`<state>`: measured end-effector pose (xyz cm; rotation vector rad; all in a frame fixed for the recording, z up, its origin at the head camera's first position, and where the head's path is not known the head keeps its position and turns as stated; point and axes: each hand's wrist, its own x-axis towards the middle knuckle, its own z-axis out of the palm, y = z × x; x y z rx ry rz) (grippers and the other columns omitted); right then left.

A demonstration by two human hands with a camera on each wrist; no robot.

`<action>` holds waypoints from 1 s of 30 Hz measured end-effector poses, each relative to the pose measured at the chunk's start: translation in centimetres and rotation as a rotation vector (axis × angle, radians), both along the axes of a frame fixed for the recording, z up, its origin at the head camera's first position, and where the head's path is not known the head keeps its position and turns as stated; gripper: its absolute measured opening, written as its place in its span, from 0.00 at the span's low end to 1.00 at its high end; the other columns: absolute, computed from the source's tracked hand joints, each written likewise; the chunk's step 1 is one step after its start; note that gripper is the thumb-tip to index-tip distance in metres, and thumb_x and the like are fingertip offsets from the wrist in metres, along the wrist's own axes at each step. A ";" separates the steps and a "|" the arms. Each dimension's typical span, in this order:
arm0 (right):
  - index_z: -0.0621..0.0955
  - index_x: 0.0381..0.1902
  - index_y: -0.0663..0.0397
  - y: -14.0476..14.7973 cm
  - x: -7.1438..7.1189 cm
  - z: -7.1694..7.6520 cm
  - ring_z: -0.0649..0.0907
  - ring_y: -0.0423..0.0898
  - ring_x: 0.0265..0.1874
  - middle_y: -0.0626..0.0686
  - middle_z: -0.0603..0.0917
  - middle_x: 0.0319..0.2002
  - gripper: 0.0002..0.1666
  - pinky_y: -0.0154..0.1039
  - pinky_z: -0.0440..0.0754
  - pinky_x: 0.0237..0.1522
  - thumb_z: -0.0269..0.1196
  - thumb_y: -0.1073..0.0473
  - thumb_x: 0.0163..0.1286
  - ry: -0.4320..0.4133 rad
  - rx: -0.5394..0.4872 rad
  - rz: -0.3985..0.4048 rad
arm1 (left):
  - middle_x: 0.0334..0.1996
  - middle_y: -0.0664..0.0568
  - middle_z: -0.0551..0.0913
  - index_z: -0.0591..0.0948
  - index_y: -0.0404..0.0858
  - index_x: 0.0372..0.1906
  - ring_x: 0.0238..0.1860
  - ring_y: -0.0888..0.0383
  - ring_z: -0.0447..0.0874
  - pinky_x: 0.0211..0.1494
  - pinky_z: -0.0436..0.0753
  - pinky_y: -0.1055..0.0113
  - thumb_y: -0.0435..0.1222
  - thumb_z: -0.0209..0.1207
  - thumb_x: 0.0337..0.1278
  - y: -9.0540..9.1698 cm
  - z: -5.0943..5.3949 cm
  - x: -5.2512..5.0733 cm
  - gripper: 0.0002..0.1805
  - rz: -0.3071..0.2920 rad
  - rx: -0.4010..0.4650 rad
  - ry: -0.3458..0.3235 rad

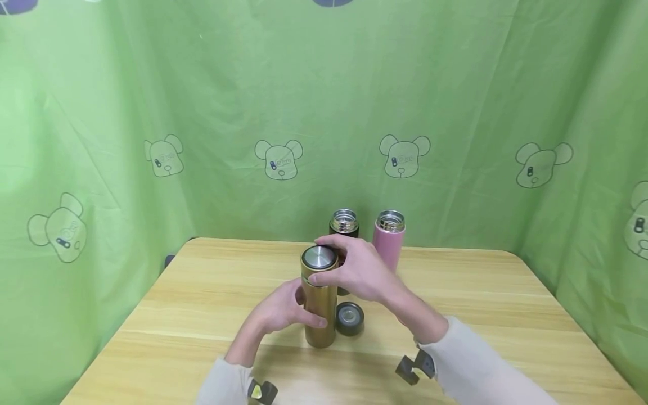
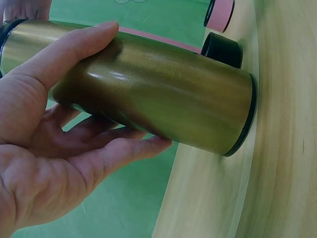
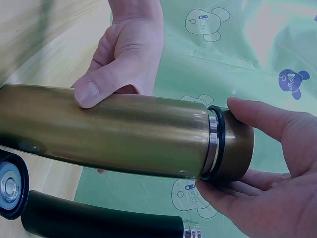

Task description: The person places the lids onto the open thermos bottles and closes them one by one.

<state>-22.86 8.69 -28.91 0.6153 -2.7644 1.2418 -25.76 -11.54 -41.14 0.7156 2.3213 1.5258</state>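
A gold vacuum flask (image 1: 320, 312) stands upright on the table. My left hand (image 1: 278, 309) grips its body, thumb across the front and fingers around the other side. At the top, my right hand (image 1: 361, 270) holds the gold lid (image 1: 319, 257) between thumb and fingers. In the right wrist view, a strip of silver neck shows between body and lid (image 3: 238, 146), beside a black ring. Close to the flask's base lies a dark lid (image 1: 349, 319), its inner side up.
Behind my right hand stands a black flask (image 1: 344, 224) without a lid, partly hidden. A lidless pink flask (image 1: 388, 244) is to its right. The left wrist view shows a short pink piece (image 2: 219, 15) with dark rims. Green curtain (image 1: 329, 112) surrounds the wooden table (image 1: 202, 292).
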 end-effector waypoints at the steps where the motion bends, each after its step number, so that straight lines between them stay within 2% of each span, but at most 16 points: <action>1: 0.79 0.64 0.43 0.0 0.0 0.0 0.85 0.44 0.49 0.45 0.87 0.50 0.41 0.45 0.83 0.54 0.79 0.48 0.51 0.002 0.000 0.001 | 0.61 0.60 0.81 0.73 0.56 0.68 0.63 0.56 0.79 0.70 0.75 0.50 0.41 0.79 0.41 0.0 0.0 0.0 0.43 0.000 0.001 0.000; 15: 0.78 0.64 0.45 0.1 -0.1 -0.4 0.85 0.44 0.48 0.45 0.87 0.49 0.43 0.45 0.83 0.54 0.80 0.49 0.50 0.007 -0.002 0.012 | 0.61 0.60 0.82 0.74 0.54 0.67 0.63 0.55 0.79 0.70 0.75 0.50 0.39 0.79 0.41 0.1 0.0 0.1 0.43 -0.006 0.018 -0.014; 21: 0.77 0.65 0.48 0.2 -0.3 -0.4 0.85 0.45 0.50 0.47 0.87 0.50 0.43 0.48 0.83 0.56 0.80 0.49 0.51 0.015 0.007 0.046 | 0.60 0.60 0.82 0.74 0.54 0.67 0.62 0.55 0.79 0.69 0.75 0.49 0.39 0.79 0.41 0.2 -0.1 0.0 0.43 -0.007 0.020 -0.012; 27: 0.76 0.66 0.47 0.5 -0.2 0.1 0.84 0.47 0.53 0.48 0.86 0.53 0.41 0.50 0.81 0.59 0.77 0.46 0.56 -0.035 0.023 0.062 | 0.61 0.60 0.81 0.73 0.55 0.68 0.63 0.55 0.79 0.70 0.75 0.49 0.39 0.79 0.41 0.1 -0.1 0.0 0.44 -0.006 0.017 -0.011; 30: 0.75 0.68 0.50 0.6 -0.2 0.4 0.83 0.49 0.56 0.50 0.85 0.55 0.40 0.52 0.80 0.62 0.74 0.47 0.60 -0.056 0.021 0.095 | 0.61 0.59 0.81 0.74 0.55 0.68 0.63 0.55 0.79 0.69 0.75 0.49 0.39 0.79 0.41 0.1 0.0 0.0 0.43 0.001 0.011 -0.012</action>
